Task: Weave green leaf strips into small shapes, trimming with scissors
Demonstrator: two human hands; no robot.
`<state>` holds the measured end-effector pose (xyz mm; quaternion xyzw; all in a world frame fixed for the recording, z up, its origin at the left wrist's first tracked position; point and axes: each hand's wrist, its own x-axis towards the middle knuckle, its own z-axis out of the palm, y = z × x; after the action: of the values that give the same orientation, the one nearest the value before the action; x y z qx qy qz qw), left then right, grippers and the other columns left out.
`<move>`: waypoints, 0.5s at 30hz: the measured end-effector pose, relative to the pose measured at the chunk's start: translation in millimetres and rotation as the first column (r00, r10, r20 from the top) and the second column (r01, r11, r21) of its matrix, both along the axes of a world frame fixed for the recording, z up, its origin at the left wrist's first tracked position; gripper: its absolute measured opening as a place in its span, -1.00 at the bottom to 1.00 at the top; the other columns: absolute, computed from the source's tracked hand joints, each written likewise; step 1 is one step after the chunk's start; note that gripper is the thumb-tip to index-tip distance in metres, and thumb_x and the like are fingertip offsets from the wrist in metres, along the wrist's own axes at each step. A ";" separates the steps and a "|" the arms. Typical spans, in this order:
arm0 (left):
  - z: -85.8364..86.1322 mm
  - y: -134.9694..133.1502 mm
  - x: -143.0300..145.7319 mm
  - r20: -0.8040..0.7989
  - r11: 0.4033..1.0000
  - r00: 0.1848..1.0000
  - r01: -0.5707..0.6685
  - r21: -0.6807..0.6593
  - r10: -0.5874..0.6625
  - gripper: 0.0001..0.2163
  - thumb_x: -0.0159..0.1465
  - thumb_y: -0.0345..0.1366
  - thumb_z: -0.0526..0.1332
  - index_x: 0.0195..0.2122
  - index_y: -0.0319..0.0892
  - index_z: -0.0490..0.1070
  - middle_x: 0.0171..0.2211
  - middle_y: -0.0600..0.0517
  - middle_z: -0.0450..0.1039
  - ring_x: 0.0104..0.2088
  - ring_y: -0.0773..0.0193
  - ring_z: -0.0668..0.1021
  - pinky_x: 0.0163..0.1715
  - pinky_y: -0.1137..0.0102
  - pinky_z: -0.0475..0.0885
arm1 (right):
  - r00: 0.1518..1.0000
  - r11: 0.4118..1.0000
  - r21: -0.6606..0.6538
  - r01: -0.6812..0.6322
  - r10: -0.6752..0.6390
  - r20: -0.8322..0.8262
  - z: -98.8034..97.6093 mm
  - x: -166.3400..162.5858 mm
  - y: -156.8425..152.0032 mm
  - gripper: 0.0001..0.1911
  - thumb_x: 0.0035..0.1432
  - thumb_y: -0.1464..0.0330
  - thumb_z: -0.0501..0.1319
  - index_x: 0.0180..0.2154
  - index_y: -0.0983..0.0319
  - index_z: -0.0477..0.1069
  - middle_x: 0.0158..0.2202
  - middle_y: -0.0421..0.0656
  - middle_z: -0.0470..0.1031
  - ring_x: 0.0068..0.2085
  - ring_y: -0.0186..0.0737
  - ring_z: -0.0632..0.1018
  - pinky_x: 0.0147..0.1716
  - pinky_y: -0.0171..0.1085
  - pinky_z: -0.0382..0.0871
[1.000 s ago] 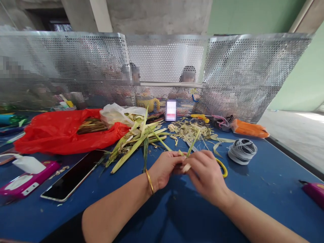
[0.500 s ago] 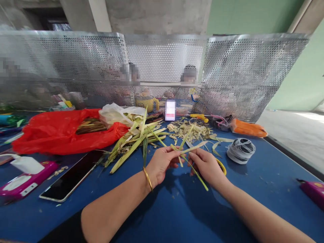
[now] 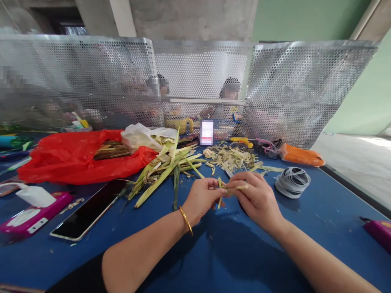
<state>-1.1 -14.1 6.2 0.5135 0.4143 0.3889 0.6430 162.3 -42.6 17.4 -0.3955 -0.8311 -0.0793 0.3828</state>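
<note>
Thin green-yellow leaf strips [image 3: 220, 196] cross one another between my two hands, above the blue table. My left hand [image 3: 205, 196], with a gold bangle at the wrist, pinches the strips between thumb and fingers. Close against it, my right hand [image 3: 255, 195] is closed on the strips too, and a pale strip end sticks out past its fingers. Its curled fingers hide part of the crossing. Just behind the hands lies a heap of leaf scraps [image 3: 233, 156]. Longer green leaves [image 3: 161, 179] are piled to the left.
A red plastic bag [image 3: 70, 158], a dark-screened phone [image 3: 88, 211] and a purple power strip [image 3: 39, 215] lie left. To the right are a ball of grey yarn [image 3: 292, 182] and an orange packet [image 3: 301, 155]. A perforated metal screen [image 3: 201, 73] stands behind; people sit beyond it.
My right hand has turned over and moved up against my left fingers. The strips that stuck out widely, one toward the lower right, are now mostly gathered and covered by the fingers.
</note>
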 end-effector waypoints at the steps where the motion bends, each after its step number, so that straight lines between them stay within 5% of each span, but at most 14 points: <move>1: 1.1 -1.3 0.1 -0.016 0.999 0.999 0.037 0.016 -0.036 -0.92 0.02 -0.36 0.31 -0.47 -0.24 0.46 -0.59 0.07 0.48 -0.66 0.41 0.44 -0.69 0.54 0.18 | 0.999 0.999 -0.032 0.038 -0.039 -0.029 -0.1 0.5 1.0 -0.83 0.27 0.42 0.09 -0.29 0.20 0.45 -0.27 -0.12 0.53 -0.21 -0.23 0.52 -0.17 -0.22 0.27; 8: 4.4 -3.8 -1.7 -0.075 0.985 0.983 0.173 0.029 -0.170 -0.87 0.08 -0.28 0.28 -0.53 -0.24 0.49 -0.58 0.03 0.49 -0.66 0.41 0.42 -0.64 0.51 0.23 | 0.968 0.919 -0.317 0.236 -0.251 -0.010 -5.3 2.6 4.7 -0.78 0.23 0.34 0.11 -0.47 0.19 0.37 -0.47 -0.23 0.52 -0.45 -0.31 0.46 -0.41 -0.34 0.18; 15: -1.4 -10.0 4.8 -0.068 0.997 0.995 0.071 0.014 -0.070 -0.87 0.01 -0.29 0.36 -0.50 -0.26 0.51 -0.60 0.07 0.45 -0.61 0.38 0.46 -0.64 0.53 0.22 | 0.946 0.843 -0.455 0.287 -0.324 -0.004 -8.5 -3.8 2.4 -0.78 0.22 0.30 0.10 -0.44 0.19 0.41 -0.50 -0.23 0.52 -0.48 -0.30 0.47 -0.49 -0.36 0.14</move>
<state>3.7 -24.1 4.8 0.5460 0.4142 0.3516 0.6377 158.4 -40.2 8.8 -0.6031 -0.7369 0.0709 0.2971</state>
